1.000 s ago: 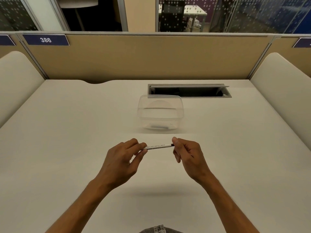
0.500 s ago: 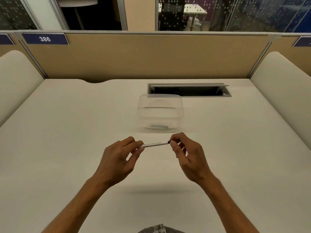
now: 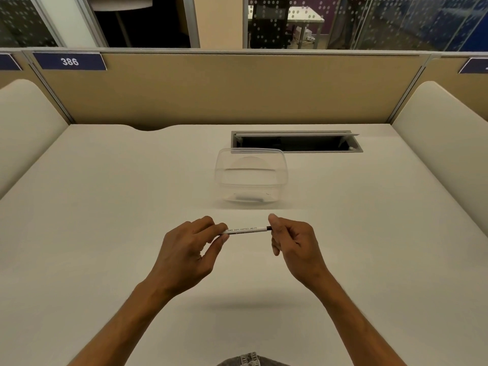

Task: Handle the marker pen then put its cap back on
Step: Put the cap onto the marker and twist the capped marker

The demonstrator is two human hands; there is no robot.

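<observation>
Head view: against the frame half a second back, I see both hands slightly lower and nearer me, marker pen (image 3: 247,230) tilted about the same. My left hand (image 3: 188,256) pinches its left end with curled fingers; my right hand (image 3: 295,247) pinches the dark right end. Pen is held above the desk (image 3: 105,233), just in front of the clear container (image 3: 250,178). Count: one pen, one container, two hands.

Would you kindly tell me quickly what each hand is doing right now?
Left hand: pinching one end of the marker pen.
Right hand: fingers curled, pinching the pen's dark far end.
</observation>
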